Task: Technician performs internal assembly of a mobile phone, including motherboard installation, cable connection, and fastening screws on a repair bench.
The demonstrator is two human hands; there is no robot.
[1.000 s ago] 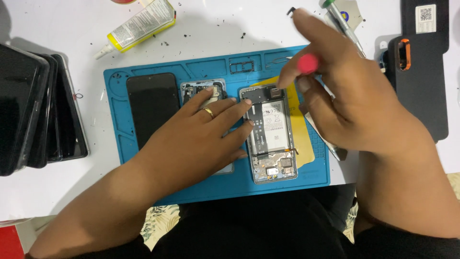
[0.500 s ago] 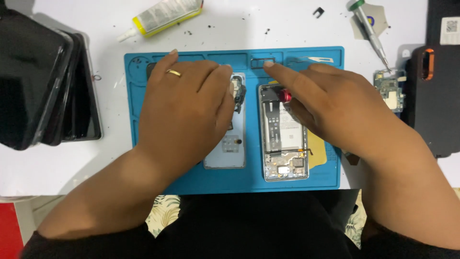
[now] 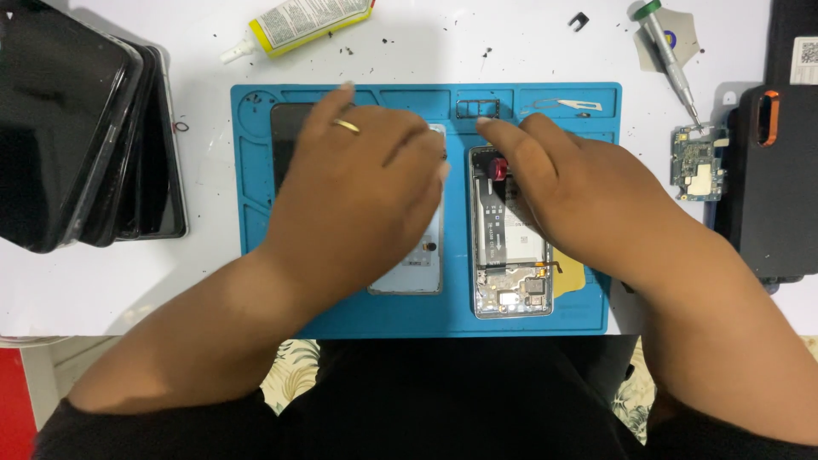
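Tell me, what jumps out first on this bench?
Two hands over a bright blue mat: the left hand covers a pale phone back cover, the right hand lies on an opened phone, a red-tipped tool beneath it. A stack of dark phones sits far left.

A blue work mat (image 3: 256, 213) on a white table. Left of the mat, stacked black phones (image 3: 77, 128). Above it, a glue tube (image 3: 302, 21). Right of it, a screwdriver (image 3: 669, 51), a small circuit board (image 3: 699, 162) and a black case (image 3: 771, 187).
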